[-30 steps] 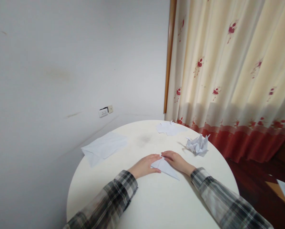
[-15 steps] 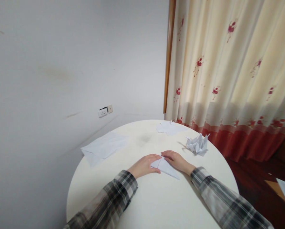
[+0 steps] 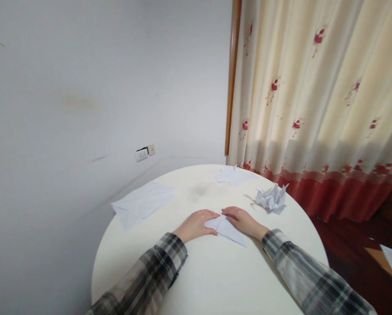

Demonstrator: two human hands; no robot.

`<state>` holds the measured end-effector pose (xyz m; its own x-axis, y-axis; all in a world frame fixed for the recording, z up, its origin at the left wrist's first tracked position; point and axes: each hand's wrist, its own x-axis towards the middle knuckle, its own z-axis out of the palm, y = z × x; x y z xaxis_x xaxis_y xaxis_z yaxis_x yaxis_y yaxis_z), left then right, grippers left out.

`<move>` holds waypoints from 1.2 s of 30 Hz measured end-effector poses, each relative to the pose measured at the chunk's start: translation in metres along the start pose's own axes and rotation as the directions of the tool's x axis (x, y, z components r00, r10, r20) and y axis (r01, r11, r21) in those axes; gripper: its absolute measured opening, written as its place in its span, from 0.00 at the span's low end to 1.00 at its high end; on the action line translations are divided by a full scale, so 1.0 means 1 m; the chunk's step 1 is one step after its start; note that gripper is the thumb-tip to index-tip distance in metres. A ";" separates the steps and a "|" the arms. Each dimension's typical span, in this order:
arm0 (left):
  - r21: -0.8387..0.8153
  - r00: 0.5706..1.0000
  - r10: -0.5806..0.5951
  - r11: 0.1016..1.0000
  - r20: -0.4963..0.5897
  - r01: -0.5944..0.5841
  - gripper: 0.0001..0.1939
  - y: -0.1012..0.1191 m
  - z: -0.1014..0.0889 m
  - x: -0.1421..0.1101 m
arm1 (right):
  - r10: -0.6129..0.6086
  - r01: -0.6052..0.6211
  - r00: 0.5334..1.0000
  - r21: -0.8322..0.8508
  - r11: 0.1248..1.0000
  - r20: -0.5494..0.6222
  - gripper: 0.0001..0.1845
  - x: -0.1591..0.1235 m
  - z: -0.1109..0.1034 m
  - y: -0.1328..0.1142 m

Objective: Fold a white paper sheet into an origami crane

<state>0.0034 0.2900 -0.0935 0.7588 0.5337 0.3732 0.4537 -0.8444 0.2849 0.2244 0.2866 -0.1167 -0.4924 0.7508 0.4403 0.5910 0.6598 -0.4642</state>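
Left hand [image 3: 196, 224] farther left, paper [image 3: 229, 232] beneath

Rnd wht tbl [image 3: 209, 280] w/ sheets [image 3: 148, 199], folded ppr [image 3: 230, 232]

One round table [image 3: 212, 280] carries two hands, one left hand [image 3: 196, 225] and one right hand [image 3: 243, 222], with one folded paper [image 3: 230, 232] between them. Paper lies in three further groups: one white spread [image 3: 146, 199] at ten o'clock, one flat patch [image 3: 232, 176] at one, and one folded cluster [image 3: 271, 200] at two, its pieces too tangled to count. Two wall plates [image 3: 141, 155] sit at eleven.
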 end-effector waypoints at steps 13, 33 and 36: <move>0.116 0.996 0.039 0.993 -0.082 -0.029 0.16 0.006 -0.003 0.000 | 0.002 -0.002 1.000 0.003 1.000 -0.006 0.15 0.000 -0.001 -0.004; 0.187 0.998 -0.005 0.982 -0.059 0.016 0.19 0.009 0.020 0.007 | 0.291 -0.203 0.947 0.444 0.873 -0.139 0.12 0.014 0.009 0.008; 0.166 0.996 0.010 0.986 -0.094 0.006 0.22 0.014 0.015 0.006 | 0.351 -0.207 0.927 0.602 0.771 -0.131 0.13 0.015 0.011 0.011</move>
<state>0.0208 0.2808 -0.1009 0.7159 0.5277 0.4572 0.5295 -0.8372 0.1371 0.2167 0.3059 -0.1236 -0.1656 0.9235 0.3459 0.1731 0.3725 -0.9117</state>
